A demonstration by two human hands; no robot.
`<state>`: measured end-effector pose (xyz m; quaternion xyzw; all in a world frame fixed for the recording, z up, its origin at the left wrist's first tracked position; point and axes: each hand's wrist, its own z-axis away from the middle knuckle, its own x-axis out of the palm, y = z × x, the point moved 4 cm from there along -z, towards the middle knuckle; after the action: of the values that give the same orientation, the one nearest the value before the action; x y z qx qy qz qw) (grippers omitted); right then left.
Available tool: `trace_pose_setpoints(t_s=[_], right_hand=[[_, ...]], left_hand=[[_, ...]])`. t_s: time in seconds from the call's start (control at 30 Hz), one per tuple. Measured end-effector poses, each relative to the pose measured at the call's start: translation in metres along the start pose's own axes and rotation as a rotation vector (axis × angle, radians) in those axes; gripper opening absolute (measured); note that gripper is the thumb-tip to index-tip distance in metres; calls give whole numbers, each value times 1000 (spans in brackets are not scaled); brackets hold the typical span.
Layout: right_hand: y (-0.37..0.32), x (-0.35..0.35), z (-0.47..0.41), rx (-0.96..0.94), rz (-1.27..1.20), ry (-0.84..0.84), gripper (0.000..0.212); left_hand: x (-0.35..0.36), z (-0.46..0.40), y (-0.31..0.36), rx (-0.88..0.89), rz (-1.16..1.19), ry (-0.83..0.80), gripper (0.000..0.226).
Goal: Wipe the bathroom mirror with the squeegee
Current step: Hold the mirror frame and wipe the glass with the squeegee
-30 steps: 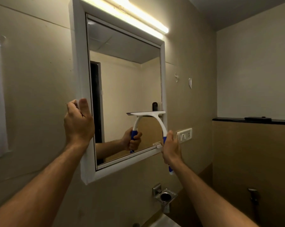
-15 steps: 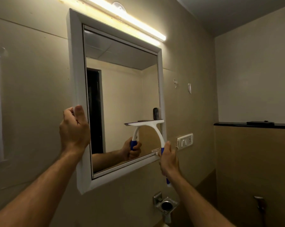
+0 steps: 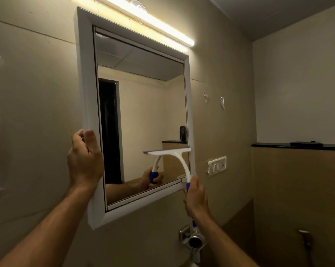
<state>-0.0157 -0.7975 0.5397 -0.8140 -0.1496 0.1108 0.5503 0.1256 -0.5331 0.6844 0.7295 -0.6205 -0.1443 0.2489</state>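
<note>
A white-framed bathroom mirror point(image 3: 143, 105) hangs on the beige wall. My left hand point(image 3: 85, 160) grips the frame's left edge, low down. My right hand point(image 3: 196, 195) is closed around the blue handle of a white squeegee point(image 3: 179, 160). The squeegee's blade lies flat against the glass in the lower right corner of the mirror, level and reaching the right frame. The mirror reflects the hand and the squeegee.
A lit tube light point(image 3: 149, 20) runs above the mirror. A switch plate point(image 3: 216, 165) sits right of the frame, a metal holder point(image 3: 192, 238) below it. A black ledge point(image 3: 297, 145) tops the right wall, with a spray fitting point(image 3: 304, 237) underneath.
The squeegee blade has slid a little downward on the glass with my right hand. My view has tilted up, so the mirror sits lower in frame. The left hand keeps its hold.
</note>
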Motion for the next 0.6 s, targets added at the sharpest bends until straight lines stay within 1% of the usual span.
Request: trace_pose_setpoints(t_s=[0.07,0.13,0.27,0.37,0.47,0.6], right_hand=[[17,-4,9,25,31,-3,57],[18,-10,12,19,61,10,55],[-8,-21,3,-38,55,73,59],[-25,-18,-4,-42,9,78,60],[-20,-8,-1,2,9,35,63],[19,-5,21,118,24,20,69]], left_hand=[[0,5,-4,-2,2,-3,47],[0,8,-6,-1,4,-10,47],[0,9,-7,-2,7,-5,44],[0,9,-8,-3,16,-9,45],[1,10,-10,-3,12,-14,46],[1,13,-14,-13,17,-26,46]])
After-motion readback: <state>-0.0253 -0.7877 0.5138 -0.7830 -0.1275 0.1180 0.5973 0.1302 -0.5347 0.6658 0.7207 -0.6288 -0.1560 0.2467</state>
